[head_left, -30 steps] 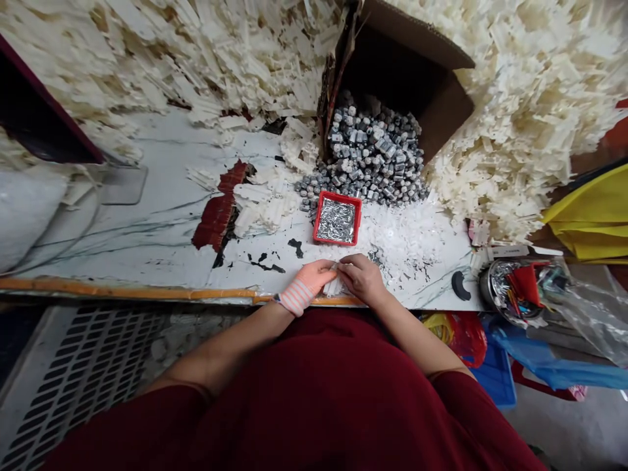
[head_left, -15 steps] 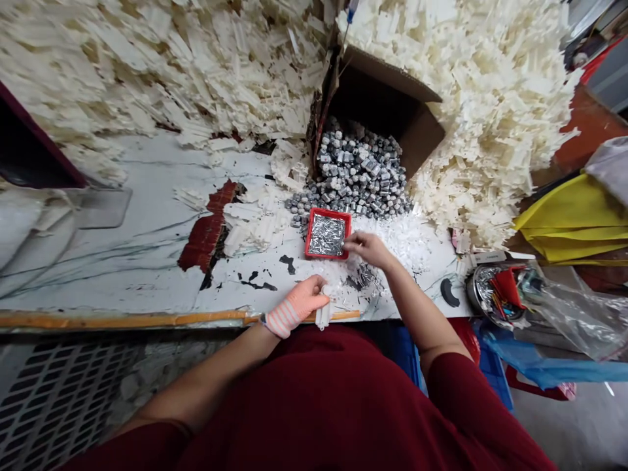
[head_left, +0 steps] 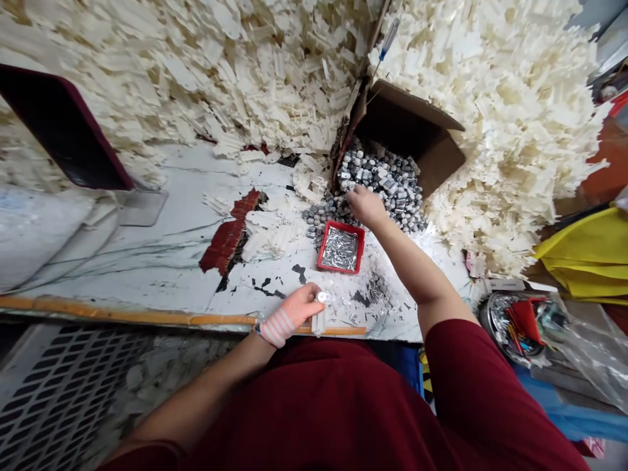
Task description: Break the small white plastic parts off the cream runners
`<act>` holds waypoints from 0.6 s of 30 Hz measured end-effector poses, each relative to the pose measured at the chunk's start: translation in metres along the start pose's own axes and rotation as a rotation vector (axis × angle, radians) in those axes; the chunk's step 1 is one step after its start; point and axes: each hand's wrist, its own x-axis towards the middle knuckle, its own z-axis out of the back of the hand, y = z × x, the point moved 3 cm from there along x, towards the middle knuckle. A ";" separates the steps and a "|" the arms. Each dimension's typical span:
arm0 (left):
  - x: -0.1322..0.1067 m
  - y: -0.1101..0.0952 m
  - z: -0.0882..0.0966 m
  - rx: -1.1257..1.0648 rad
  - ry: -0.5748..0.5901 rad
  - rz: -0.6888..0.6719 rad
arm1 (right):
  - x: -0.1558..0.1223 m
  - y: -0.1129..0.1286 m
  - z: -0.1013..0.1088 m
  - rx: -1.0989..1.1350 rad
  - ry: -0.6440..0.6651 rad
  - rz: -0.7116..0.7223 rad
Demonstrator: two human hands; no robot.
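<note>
My left hand (head_left: pixel 300 306), with a striped band at the wrist, is closed on a small white plastic part (head_left: pixel 320 314) at the table's near edge. My right hand (head_left: pixel 364 204) is stretched far forward onto the heap of grey metal pieces (head_left: pixel 387 186) that spills from a tipped cardboard box (head_left: pixel 417 134). Its fingers are curled down into the pieces, and what they hold is hidden. Between my two hands sits a small red tray (head_left: pixel 341 248) filled with thin shiny metal pins.
Huge heaps of cream plastic parts (head_left: pixel 490 98) cover the back and right of the worn white table (head_left: pixel 161 261). A dark red panel (head_left: pixel 63 131) leans at the left. A tin with red bits (head_left: pixel 515 320), yellow cloth (head_left: pixel 589 255) and plastic bags lie at the right.
My right hand left the white part, passed the red tray and reached forward to the grey metal pieces. My left hand kept the white part at the table edge.
</note>
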 end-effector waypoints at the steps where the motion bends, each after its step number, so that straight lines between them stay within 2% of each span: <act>1: 0.001 0.001 0.000 -0.040 -0.006 0.015 | -0.007 -0.011 -0.002 0.136 -0.041 -0.108; 4: 0.009 0.000 -0.003 -0.200 -0.066 0.039 | -0.040 -0.030 -0.013 0.550 -0.139 -0.426; 6: 0.016 -0.002 -0.006 -0.292 -0.112 0.033 | -0.066 -0.025 -0.020 0.687 -0.170 -0.494; 9: 0.024 -0.008 -0.011 -0.357 -0.148 0.001 | -0.099 -0.001 -0.020 0.609 -0.181 -0.463; 12: 0.027 -0.013 -0.015 -0.392 -0.179 -0.024 | -0.126 0.029 -0.011 0.550 -0.134 -0.441; 15: 0.027 -0.016 -0.018 -0.414 -0.219 -0.052 | -0.151 0.067 -0.002 0.534 -0.074 -0.306; 18: 0.023 -0.019 -0.019 -0.397 -0.271 -0.068 | -0.176 0.099 -0.001 0.352 0.006 -0.203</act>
